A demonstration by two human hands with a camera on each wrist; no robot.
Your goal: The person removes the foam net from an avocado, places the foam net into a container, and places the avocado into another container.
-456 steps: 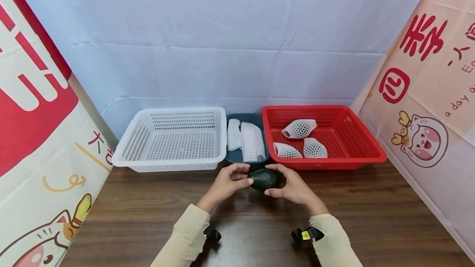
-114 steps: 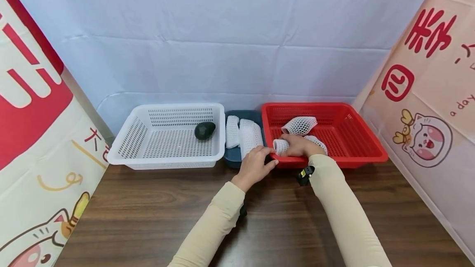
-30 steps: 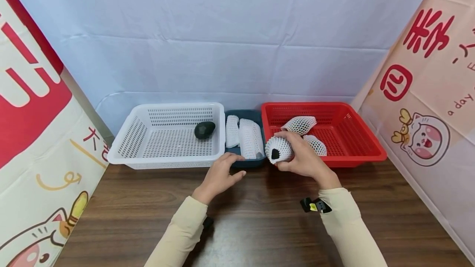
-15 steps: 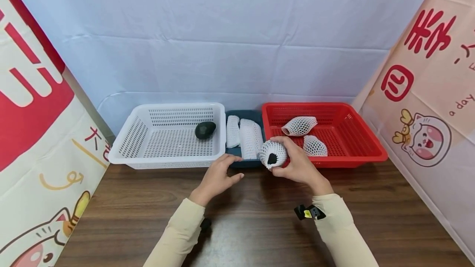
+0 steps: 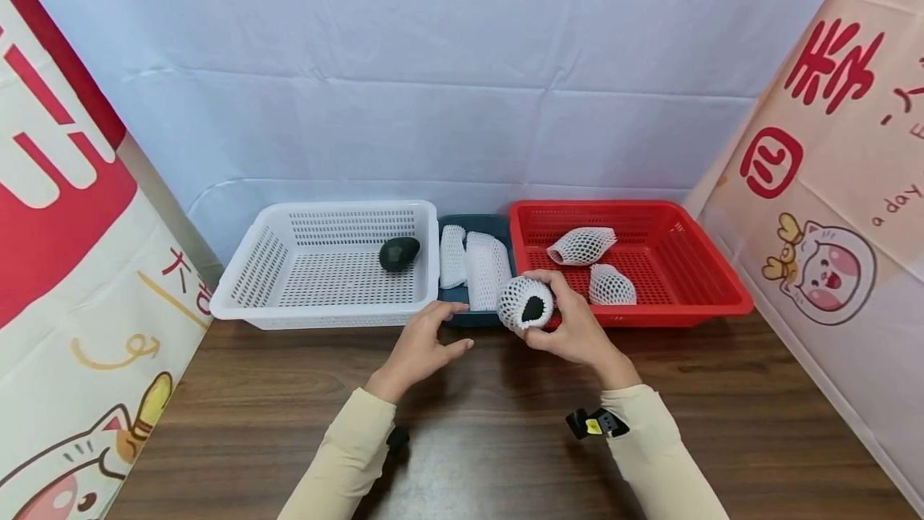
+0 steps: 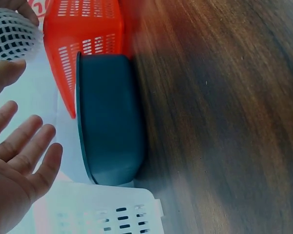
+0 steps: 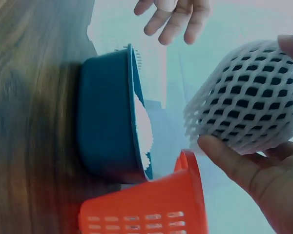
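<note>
My right hand [image 5: 577, 335] grips an avocado in a white foam net [image 5: 525, 303], held up over the front of the small dark blue bin [image 5: 456, 318]. Dark skin shows through the net's open end and, in the right wrist view, through its mesh. Fingers and thumb of the right hand curl round the netted avocado [image 7: 254, 97]. My left hand [image 5: 422, 351] is held with fingers spread in front of the bin, holding nothing. Rolled white foam nets [image 5: 487, 267] lie in the bin. A bare dark green avocado [image 5: 399, 253] rests in the white basket [image 5: 325, 319].
To the right of the bin stands a red basket [image 5: 678, 311] with two more foam-netted pieces inside, a rear one [image 5: 583, 245] and a front one [image 5: 612, 286]. The brown wooden table [image 5: 491, 456] runs along the front. A pale cloth [image 5: 447, 87] hangs behind.
The avocado held bare by both hands at first lies in the white basket. My right hand has lifted a netted avocado from the red basket and moved it left; my left hand has left the rim.
</note>
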